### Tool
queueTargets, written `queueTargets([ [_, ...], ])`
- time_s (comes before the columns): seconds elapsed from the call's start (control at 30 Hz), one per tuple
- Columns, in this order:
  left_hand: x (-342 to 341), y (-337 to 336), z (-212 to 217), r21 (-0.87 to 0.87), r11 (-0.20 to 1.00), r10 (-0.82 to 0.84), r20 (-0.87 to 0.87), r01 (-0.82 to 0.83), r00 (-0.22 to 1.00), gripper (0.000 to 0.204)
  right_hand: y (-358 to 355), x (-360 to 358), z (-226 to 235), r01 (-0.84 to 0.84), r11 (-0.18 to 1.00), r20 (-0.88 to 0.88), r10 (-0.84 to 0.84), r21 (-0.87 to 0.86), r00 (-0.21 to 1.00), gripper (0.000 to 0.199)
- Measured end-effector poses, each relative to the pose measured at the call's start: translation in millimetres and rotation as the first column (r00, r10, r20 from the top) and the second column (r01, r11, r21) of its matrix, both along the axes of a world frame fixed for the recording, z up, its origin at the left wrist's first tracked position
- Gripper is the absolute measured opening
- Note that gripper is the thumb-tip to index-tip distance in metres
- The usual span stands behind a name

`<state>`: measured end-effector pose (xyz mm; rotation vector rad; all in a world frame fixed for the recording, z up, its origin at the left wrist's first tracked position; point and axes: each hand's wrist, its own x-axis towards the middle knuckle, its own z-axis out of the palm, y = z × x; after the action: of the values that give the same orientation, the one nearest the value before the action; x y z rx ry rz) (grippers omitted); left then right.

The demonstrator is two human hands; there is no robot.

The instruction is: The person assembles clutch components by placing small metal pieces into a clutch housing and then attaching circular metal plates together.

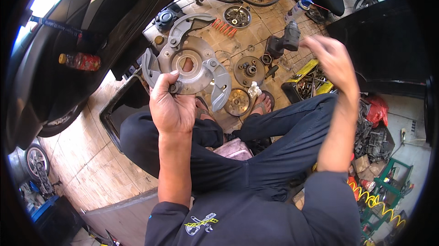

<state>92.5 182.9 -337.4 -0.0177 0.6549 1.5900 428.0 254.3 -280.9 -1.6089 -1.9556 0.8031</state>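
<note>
My left hand (172, 109) is closed on the near edge of a centrifugal clutch shoe assembly (200, 50), thumb on its face. It is a round metal plate with a centre hole and curved grey shoes around it, raised above the floor. My right hand (333, 63) is lifted at the right, smeared by motion, with its fingers hard to make out. Closest to it is a black cordless impact wrench (291, 40), standing on the floor beyond my feet. A pulley disc (242, 70) with a raised hub and a brass-coloured round drum (234, 104) lie before my feet.
A red coil spring (224, 28) and a round dish of small parts (237, 16) lie farther off. A spray can (299, 10) stands behind the wrench. At right is a yellow-edged toolbox (307, 83). A dark scooter body (82, 40) looms at left, a black tray (121, 104) beside my knee.
</note>
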Motion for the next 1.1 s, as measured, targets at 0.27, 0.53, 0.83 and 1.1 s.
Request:
queueTargets([
  [0.27,4.8,-3.7,-8.2,-0.057,0.995,0.075,-0.110,-0.082,0.991,0.033,-123.4,136.5,-22.6,0.518,0.852,0.498,-0.416,-0.079,0.761,0.056],
  [0.53,2.5,-10.4,-22.6,-0.059,0.998,-0.027,-0.137,0.020,0.990,0.035,-115.9,70.7,10.4,0.374,0.897,-0.357,-0.439,-0.238,0.825,0.018],
  [0.83,43.8,-8.3,-3.7,-0.084,0.987,-0.148,-0.115,0.139,0.982,0.041,-31.0,-56.5,-2.8,-0.504,0.722,-0.879,-0.357,-0.474,0.316,0.025],
  [1.1,46.1,-12.0,-15.2,-0.120,0.980,-0.183,-0.208,0.160,0.961,0.046,-18.6,-72.6,-24.9,-0.650,0.594,-0.868,-0.442,-0.473,0.228,0.027],
])
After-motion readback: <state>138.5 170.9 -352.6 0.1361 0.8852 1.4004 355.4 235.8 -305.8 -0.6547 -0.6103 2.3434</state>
